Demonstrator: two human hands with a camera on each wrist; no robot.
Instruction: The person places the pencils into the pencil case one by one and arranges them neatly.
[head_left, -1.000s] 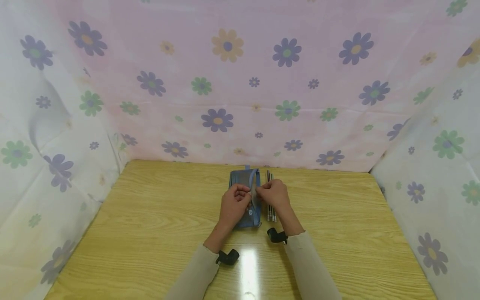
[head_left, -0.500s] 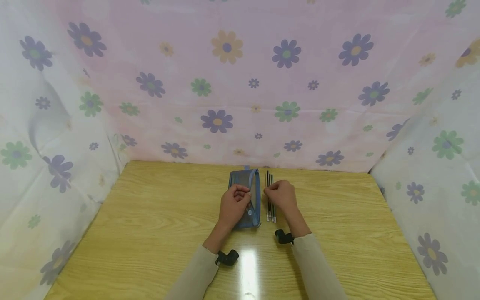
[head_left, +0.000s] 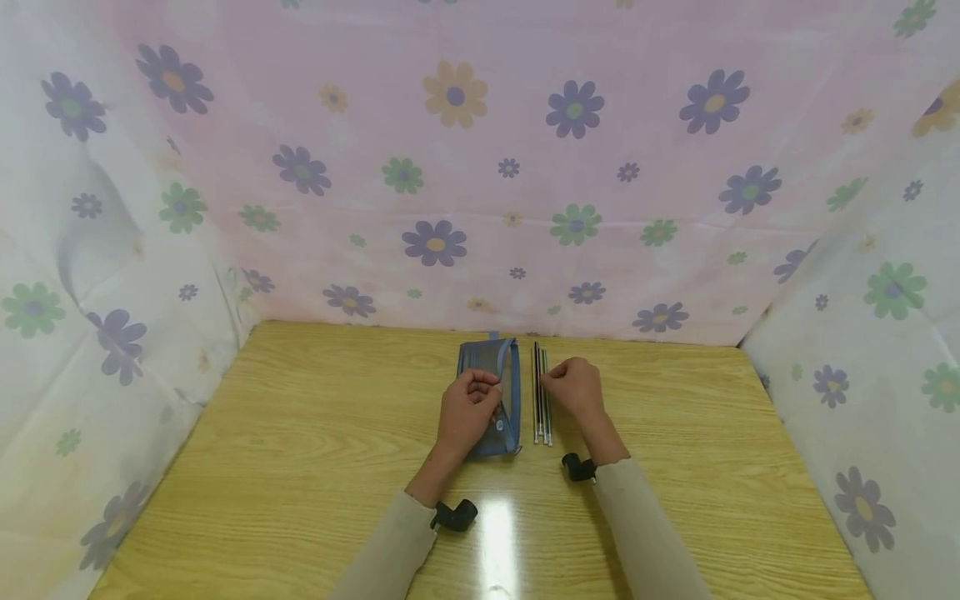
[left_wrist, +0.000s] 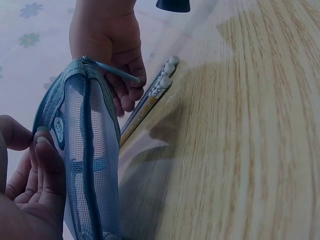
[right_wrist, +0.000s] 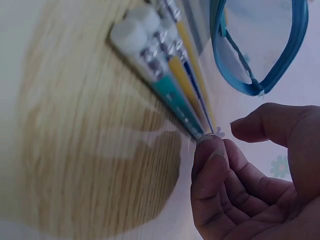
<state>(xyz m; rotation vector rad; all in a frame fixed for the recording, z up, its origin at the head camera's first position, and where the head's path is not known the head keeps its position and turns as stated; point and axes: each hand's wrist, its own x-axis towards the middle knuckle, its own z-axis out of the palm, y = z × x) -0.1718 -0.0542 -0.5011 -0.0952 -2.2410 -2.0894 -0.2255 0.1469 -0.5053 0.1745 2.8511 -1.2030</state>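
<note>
A blue mesh pencil pouch lies on the table, its mouth gaping along the right side. My left hand pinches the edge of that mouth between thumb and fingers; the left wrist view shows the fingers at the pouch's teal edge. Right of the pouch, several pencils with white erasers lie side by side, erasers toward me. My right hand is at their right side. In the right wrist view its bent index fingertip is right at a teal pencil, with the thumb apart from the fingers.
The wood-grain table extends to both sides. A flower-print cloth stands behind it and along the left and right. A black wrist camera is strapped to the left wrist, another black camera to the right.
The right hand has moved from the pouch's mouth rightward, over the pencils to their right side. My left hand has kept its hold on the pouch, which stays in place.
</note>
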